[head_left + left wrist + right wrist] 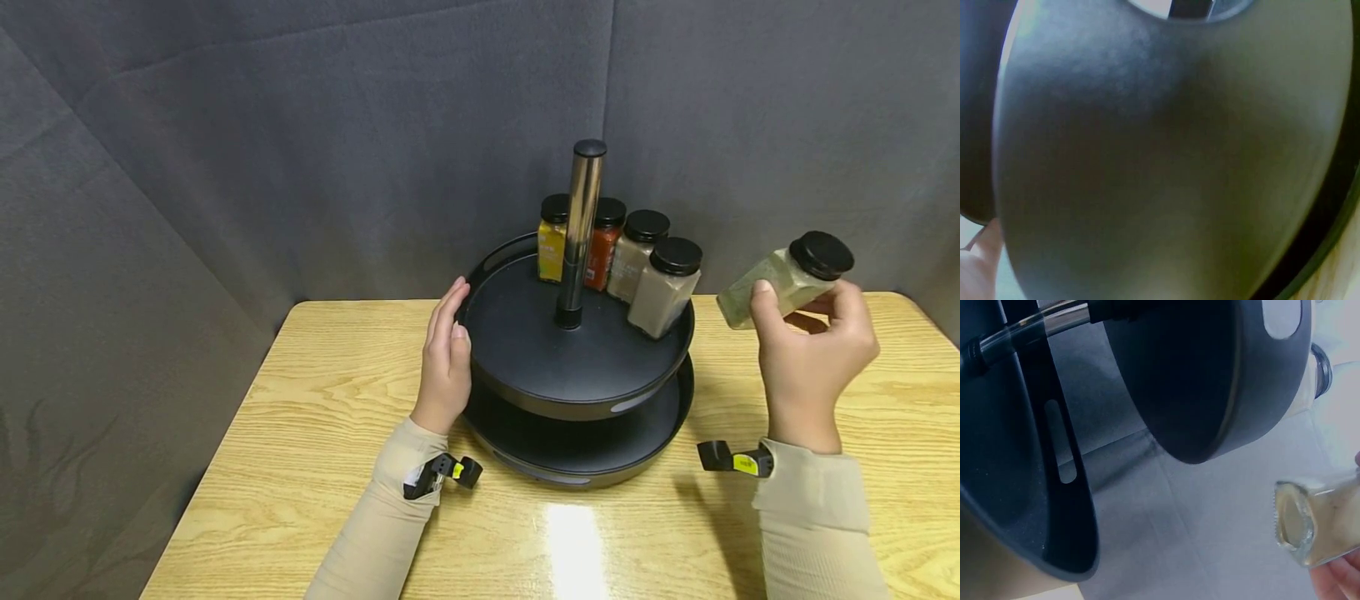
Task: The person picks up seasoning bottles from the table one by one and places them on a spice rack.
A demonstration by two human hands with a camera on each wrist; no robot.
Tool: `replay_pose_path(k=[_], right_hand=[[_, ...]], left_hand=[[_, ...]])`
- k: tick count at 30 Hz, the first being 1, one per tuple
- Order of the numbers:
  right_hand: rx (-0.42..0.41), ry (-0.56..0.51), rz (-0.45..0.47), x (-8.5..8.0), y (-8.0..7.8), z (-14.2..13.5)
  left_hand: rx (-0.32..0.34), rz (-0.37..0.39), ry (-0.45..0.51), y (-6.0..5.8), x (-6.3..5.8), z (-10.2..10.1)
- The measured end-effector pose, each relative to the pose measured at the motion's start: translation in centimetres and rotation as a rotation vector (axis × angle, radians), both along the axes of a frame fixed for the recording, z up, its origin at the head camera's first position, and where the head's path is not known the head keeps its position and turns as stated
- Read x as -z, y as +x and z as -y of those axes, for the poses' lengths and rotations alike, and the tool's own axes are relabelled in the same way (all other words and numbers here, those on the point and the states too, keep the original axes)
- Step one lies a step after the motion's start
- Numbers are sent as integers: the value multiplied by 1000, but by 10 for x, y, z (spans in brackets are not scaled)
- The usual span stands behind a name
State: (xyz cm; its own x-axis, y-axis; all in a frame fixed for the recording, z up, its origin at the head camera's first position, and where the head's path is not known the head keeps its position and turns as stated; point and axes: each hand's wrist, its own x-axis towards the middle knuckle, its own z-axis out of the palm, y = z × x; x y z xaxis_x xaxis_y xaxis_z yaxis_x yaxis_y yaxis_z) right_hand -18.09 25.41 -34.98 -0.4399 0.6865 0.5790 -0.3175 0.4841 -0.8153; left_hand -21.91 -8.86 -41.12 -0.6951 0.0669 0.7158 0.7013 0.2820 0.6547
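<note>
A two-tier black turntable tray stands on the table, its upper tier (pixel 525 358) above the lower tier (pixel 592 450), with a shiny post (pixel 581 225) rising from the middle. My left hand (pixel 446 367) lies along the upper tier's left rim, fingers extended. To the right of the tray, my right hand (pixel 813 362) grips a glass spice jar (pixel 776 282) of pale green contents. The jar is tilted in the air, black lid towards the upper right; the right wrist view shows its glass base (pixel 1294 522). The tray's dark side (pixel 1166 156) fills most of the left wrist view.
On the upper tier's back and right stand a yellow jar (pixel 551 250), a red jar (pixel 602 254), a beige jar (pixel 626 267) and a pale jar (pixel 663 296), all black-lidded. The post partly covers the red one. A grey curtain (pixel 337 167) hangs behind the wooden table (pixel 315 400).
</note>
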Motion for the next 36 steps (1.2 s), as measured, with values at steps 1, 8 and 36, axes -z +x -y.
replay_pose_path(k=[1,8,36], right_hand=[[-2,10,-13,0,0,0],[-11,2,-69,-12,7,11],[-123,200,-320,-16,12,36]], left_hand=[[1,-1,1,0,0,0],[0,19,3,0,-1,-1],[-4,-11,-3,2,-3,0]])
